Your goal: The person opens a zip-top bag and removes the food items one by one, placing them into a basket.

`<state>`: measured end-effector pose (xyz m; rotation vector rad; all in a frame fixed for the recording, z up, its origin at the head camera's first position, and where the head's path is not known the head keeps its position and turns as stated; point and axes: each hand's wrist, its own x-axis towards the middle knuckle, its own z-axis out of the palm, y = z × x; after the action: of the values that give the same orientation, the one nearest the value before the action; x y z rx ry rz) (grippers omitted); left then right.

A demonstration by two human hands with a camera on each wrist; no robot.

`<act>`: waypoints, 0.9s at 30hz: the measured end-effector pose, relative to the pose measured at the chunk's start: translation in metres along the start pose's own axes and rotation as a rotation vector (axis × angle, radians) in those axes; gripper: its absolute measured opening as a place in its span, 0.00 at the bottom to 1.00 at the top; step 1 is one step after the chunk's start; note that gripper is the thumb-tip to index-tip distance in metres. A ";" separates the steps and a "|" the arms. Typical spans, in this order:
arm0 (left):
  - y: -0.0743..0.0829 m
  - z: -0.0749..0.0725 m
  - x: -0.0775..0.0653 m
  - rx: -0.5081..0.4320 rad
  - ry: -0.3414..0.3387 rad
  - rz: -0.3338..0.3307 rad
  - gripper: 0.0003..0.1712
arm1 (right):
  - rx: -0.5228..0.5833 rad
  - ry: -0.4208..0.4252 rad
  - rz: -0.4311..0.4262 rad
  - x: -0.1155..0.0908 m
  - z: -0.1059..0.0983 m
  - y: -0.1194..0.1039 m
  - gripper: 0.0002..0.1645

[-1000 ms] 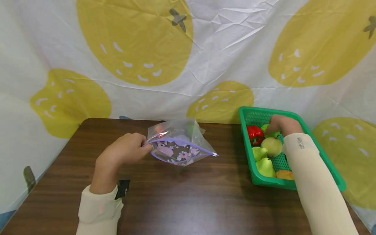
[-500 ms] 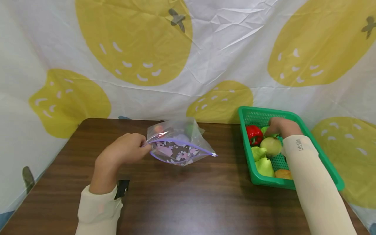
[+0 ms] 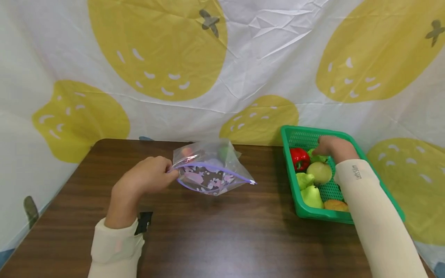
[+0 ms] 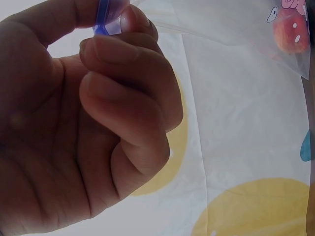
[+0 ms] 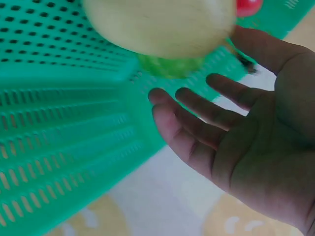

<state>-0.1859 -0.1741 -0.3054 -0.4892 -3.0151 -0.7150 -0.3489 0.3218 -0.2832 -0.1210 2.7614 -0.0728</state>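
Note:
In the head view my left hand [image 3: 149, 175] pinches the left end of the purple zip edge of a clear, pink-patterned zip bag [image 3: 240, 166]. The bag's mouth gapes, and a reddish fruit and something green show through the plastic. In the left wrist view, curled fingers hold the purple zip strip [image 4: 102, 17]; the reddish fruit [image 4: 291, 34] lies in the bag's corner. My right hand [image 3: 335, 148] reaches into a green basket [image 3: 300, 210] beside a bright green, bumpy item [image 3: 317, 156]. The right wrist view shows its fingers spread near a pale round fruit [image 5: 162, 24], gripping nothing.
Also in the basket are a red bell pepper [image 3: 300, 159], two yellow-green pear-shaped fruits [image 3: 311, 197] and a brownish-orange item [image 3: 335, 205]. The basket stands at the right of the dark wooden table [image 3: 222, 239]. A lemon-printed cloth [image 3: 243, 58] hangs behind.
The right hand shifts slightly inside the basket around the green item. The left hand keeps its hold on the bag, and the whole view drifts a little.

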 end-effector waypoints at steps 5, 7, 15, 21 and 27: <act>0.001 -0.001 0.001 0.001 -0.002 -0.007 0.18 | -0.022 0.144 -0.118 -0.011 -0.023 -0.021 0.41; 0.001 0.000 0.001 -0.001 -0.001 -0.007 0.18 | -0.019 0.212 -0.169 -0.023 -0.033 -0.036 0.41; 0.002 -0.001 -0.001 -0.006 0.011 0.011 0.18 | 0.143 0.578 -0.343 -0.134 -0.045 -0.100 0.43; 0.002 -0.005 0.000 -0.004 0.019 0.020 0.17 | 0.285 0.961 -0.665 -0.202 -0.005 -0.139 0.36; 0.003 -0.003 -0.001 -0.001 0.020 0.021 0.17 | 0.301 0.930 -0.827 -0.197 0.030 -0.183 0.29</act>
<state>-0.1847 -0.1735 -0.3013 -0.5095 -2.9863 -0.7160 -0.1416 0.1571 -0.2272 -1.4498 3.2739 -0.9635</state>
